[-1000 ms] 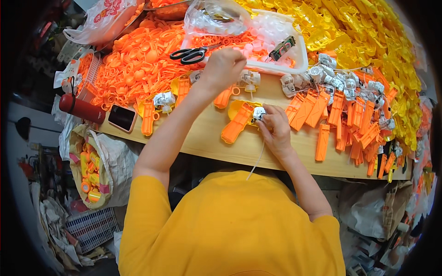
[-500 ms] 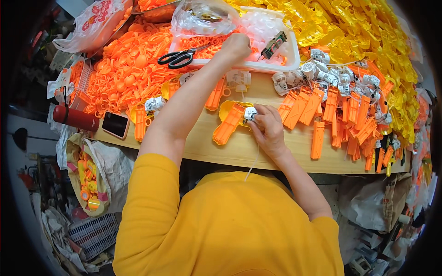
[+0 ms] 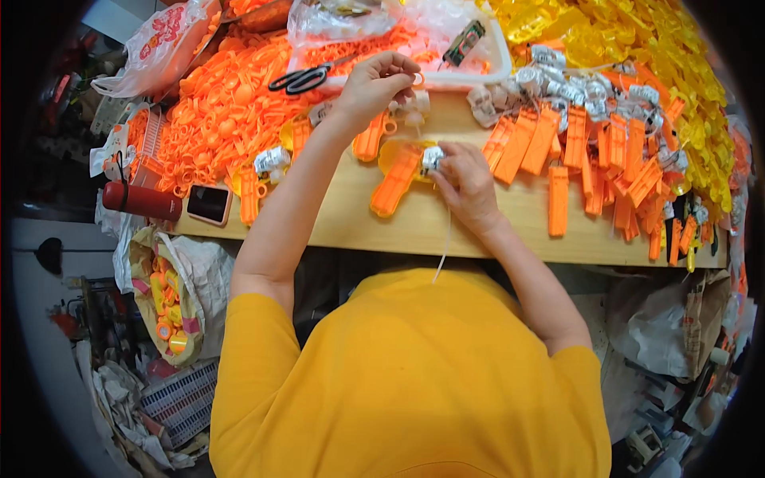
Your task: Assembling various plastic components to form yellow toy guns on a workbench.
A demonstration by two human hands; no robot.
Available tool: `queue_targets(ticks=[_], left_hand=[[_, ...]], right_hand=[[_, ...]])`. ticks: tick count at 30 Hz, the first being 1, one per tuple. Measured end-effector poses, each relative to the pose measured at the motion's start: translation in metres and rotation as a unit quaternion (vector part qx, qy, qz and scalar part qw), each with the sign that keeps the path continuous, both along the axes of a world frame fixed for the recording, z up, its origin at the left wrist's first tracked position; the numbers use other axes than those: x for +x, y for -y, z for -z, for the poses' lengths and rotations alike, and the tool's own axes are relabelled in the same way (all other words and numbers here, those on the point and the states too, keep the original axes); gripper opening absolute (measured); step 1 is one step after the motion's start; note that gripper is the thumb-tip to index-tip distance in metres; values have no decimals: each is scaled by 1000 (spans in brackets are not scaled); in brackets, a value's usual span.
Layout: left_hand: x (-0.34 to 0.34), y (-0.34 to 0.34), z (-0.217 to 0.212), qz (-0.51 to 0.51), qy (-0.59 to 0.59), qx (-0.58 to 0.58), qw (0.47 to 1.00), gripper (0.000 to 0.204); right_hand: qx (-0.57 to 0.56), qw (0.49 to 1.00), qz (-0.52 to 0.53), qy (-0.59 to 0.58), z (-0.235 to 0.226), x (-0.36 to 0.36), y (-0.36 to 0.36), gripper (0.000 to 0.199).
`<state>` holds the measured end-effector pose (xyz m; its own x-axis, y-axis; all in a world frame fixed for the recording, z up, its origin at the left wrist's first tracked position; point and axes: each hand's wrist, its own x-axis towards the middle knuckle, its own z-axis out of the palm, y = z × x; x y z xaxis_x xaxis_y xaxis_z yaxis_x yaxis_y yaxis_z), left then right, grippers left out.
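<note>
My left hand (image 3: 378, 86) is raised by the front edge of the white tray, its thumb and index finger pinching a small pale ring (image 3: 418, 79). Lower on the wooden table, my right hand (image 3: 470, 183) grips a small white mechanism (image 3: 431, 159) between thumb and fingers. That mechanism sits against an orange elongated housing (image 3: 394, 185), with a yellow plastic part (image 3: 388, 153) partly visible beneath. A thin white cord (image 3: 447, 243) hangs from below my right hand toward my shirt. The undersides of the pinched parts are hidden.
The white tray (image 3: 500, 60) holds orange pieces and clear bags. Black scissors (image 3: 300, 80) lie at its left. Orange parts heap (image 3: 227, 103) on the left, yellow parts (image 3: 637, 48) on the right, near several orange housings (image 3: 558, 199). A phone (image 3: 209, 205) and red flask (image 3: 142, 201) sit left.
My left hand has come out of the tray, back toward me, with a small ring between its fingertips. My right hand keeps its hold on the white mechanism. The whole view has shifted slightly.
</note>
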<state>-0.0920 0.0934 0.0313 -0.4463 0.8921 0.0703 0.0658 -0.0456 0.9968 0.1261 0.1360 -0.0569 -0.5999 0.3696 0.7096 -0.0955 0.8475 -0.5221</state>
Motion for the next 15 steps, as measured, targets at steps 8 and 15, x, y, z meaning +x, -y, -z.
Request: queue_targets(ticks=[8,15], left_hand=[[43,66,21,23,-39,-52,998,23],[52,85,45,35,-36,-6,999,22]], right_hand=[[7,1000,0,-3,2,-1,2,33],[-8,1000,-2,12,5,0,4,33]])
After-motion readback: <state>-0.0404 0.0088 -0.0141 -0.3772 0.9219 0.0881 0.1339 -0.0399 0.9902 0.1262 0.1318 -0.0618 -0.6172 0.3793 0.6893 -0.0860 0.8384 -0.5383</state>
